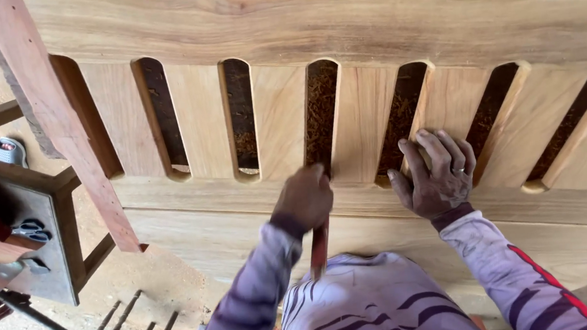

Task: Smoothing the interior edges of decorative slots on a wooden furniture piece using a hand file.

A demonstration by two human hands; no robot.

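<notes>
I see a slatted wooden panel (339, 33) lying flat, its long axis running left to right, slats and round-ended slots crossing it. My left hand (305, 199) sits on the panel's lower rail, clenched round a tool (320, 247) with a reddish handle; the handle points back toward my body, and the working end is hidden under the fist, probably at the foot of the middle slot. My right hand (437, 173) rests just right of it, fingers spread flat on a slat, gripping nothing. A reddish plank (56, 122) leans across the panel's left end.
</notes>
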